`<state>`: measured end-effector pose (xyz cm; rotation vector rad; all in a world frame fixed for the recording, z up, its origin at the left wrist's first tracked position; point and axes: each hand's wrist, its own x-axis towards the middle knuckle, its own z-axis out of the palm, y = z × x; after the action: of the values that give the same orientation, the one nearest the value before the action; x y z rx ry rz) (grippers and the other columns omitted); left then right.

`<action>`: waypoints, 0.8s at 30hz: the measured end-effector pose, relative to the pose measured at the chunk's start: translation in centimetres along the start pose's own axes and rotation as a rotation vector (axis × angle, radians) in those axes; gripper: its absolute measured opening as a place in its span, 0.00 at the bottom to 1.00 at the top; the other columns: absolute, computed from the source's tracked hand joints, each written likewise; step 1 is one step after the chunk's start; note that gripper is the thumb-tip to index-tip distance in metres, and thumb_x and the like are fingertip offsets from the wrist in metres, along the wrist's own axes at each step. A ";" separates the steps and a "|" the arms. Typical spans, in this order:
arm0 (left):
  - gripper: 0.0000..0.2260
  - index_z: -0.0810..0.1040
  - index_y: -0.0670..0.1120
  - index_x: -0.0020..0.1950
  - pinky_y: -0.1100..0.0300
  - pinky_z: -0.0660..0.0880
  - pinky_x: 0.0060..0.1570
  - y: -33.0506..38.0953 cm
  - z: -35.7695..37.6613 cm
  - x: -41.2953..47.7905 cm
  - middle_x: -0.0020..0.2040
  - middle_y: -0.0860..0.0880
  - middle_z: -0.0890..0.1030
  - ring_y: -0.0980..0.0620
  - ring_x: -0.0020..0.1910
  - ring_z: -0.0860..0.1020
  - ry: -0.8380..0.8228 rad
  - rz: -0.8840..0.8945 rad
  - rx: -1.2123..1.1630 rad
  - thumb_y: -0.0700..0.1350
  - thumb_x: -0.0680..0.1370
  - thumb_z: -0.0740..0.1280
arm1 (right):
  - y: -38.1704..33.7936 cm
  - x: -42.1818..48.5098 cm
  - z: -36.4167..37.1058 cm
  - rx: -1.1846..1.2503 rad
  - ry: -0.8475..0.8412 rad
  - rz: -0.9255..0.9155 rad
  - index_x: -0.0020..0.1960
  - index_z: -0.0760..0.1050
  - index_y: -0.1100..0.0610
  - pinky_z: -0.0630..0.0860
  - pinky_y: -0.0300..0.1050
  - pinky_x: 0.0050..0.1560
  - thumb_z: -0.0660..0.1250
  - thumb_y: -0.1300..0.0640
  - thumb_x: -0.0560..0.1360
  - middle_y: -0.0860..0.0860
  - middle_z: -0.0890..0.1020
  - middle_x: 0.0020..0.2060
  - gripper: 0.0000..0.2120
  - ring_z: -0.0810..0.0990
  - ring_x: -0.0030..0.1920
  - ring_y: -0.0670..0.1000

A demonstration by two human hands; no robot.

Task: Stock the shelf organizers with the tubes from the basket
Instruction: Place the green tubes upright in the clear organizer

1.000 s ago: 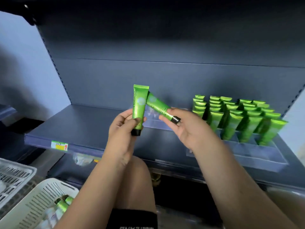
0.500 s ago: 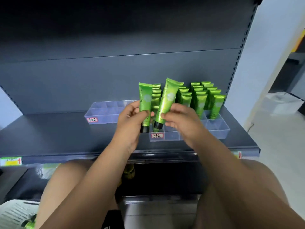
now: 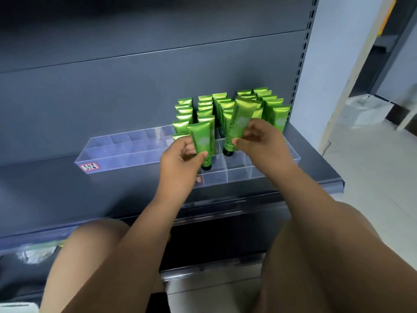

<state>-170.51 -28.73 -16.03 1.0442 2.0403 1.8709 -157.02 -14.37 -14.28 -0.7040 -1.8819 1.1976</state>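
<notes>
Both hands work over the clear organizer [image 3: 239,173]: the left hand [image 3: 180,155] pinches a green tube [image 3: 201,141] cap-down at a front compartment, while the right hand [image 3: 259,138] grips a second tube [image 3: 241,119] leaning just before the standing rows [image 3: 222,105]. Danger here, it seems: that tilted tube could clip its neighbours and topple a row, or a cap could snag a divider.

On the shelf [image 3: 56,188], the left organizer [image 3: 126,152] sits beside the right organizer [image 3: 239,175], with stocked tubes [image 3: 205,105] in its rear rows. Before them, at the front cells, the left hand [image 3: 178,163] holds the left tube [image 3: 202,141] and the right hand [image 3: 261,141] the right tube [image 3: 241,118].
</notes>
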 end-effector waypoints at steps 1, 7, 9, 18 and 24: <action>0.14 0.75 0.53 0.45 0.73 0.74 0.38 -0.2 0.4 0.0 0.41 0.50 0.73 0.60 0.38 0.72 0.003 -0.015 0.022 0.35 0.76 0.75 | 0.2 0.3 -0.2 -0.024 0.001 -0.003 0.40 0.72 0.48 0.75 0.41 0.40 0.76 0.62 0.73 0.51 0.78 0.37 0.15 0.77 0.37 0.48; 0.12 0.79 0.48 0.56 0.44 0.81 0.56 -1.7 1.9 0.1 0.48 0.54 0.80 0.54 0.54 0.81 0.009 -0.049 0.171 0.40 0.76 0.76 | 1.7 1.6 -0.2 -0.279 -0.020 0.069 0.43 0.73 0.60 0.70 0.41 0.36 0.76 0.61 0.71 0.56 0.82 0.39 0.12 0.75 0.35 0.50; 0.18 0.79 0.45 0.65 0.49 0.79 0.61 -1.8 2.2 0.0 0.52 0.53 0.80 0.54 0.56 0.81 0.013 -0.048 0.201 0.40 0.76 0.76 | 2.0 1.9 0.1 -0.352 -0.024 0.093 0.42 0.72 0.59 0.69 0.40 0.35 0.76 0.61 0.71 0.56 0.83 0.40 0.11 0.77 0.38 0.51; 0.21 0.78 0.44 0.68 0.54 0.78 0.62 -2.6 2.5 0.0 0.58 0.50 0.82 0.53 0.58 0.81 0.045 -0.015 0.283 0.41 0.76 0.76 | 3.0 1.6 0.6 -0.447 -0.078 0.162 0.47 0.79 0.58 0.80 0.46 0.46 0.75 0.62 0.69 0.53 0.85 0.43 0.09 0.83 0.47 0.53; 0.19 0.79 0.48 0.66 0.50 0.79 0.59 -3.2 2.9 -0.3 0.57 0.52 0.84 0.54 0.58 0.81 0.065 -0.017 0.363 0.46 0.76 0.76 | 3.1 1.1 0.2 -0.463 -0.080 0.173 0.47 0.78 0.57 0.77 0.43 0.48 0.76 0.62 0.70 0.51 0.84 0.43 0.09 0.82 0.47 0.52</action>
<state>-169.78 -26.44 -19.68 1.0483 2.4811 1.5796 -157.68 -12.38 -16.79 -1.0987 -2.2313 0.9040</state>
